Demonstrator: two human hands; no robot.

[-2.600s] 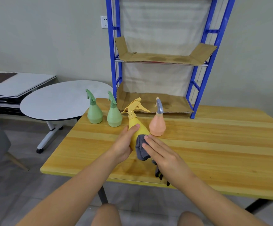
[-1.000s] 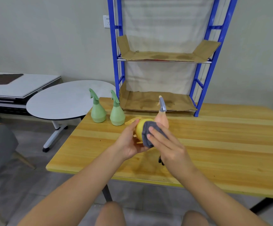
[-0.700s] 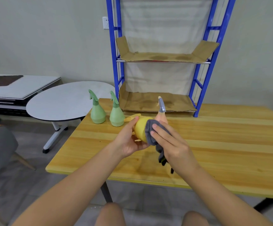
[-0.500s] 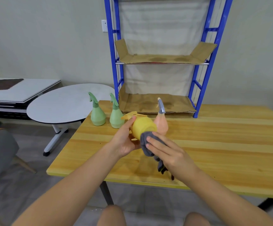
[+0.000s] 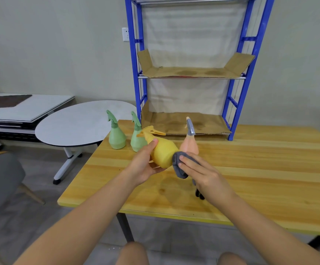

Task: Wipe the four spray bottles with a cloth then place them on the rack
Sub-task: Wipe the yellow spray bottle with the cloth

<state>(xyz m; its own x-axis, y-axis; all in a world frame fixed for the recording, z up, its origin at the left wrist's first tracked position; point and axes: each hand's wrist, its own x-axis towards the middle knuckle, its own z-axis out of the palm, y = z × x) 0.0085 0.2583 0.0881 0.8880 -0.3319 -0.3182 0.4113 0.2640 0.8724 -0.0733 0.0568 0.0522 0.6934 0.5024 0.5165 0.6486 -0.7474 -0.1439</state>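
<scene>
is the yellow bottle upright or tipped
Tipped. The yellow bottle lies sideways off the table in the left hand, nozzle pointing left, while the right hand presses the cloth on its base.

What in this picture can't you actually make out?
In the head view:
- The base of the yellow bottle: covered by the grey cloth under the right hand.
- The lower body of the peach bottle: behind the yellow bottle and cloth.
- The right-hand green bottle: partly behind the yellow bottle's sprayer and the left hand.
- The blue rack: its top is cut off by the picture edge.
</scene>
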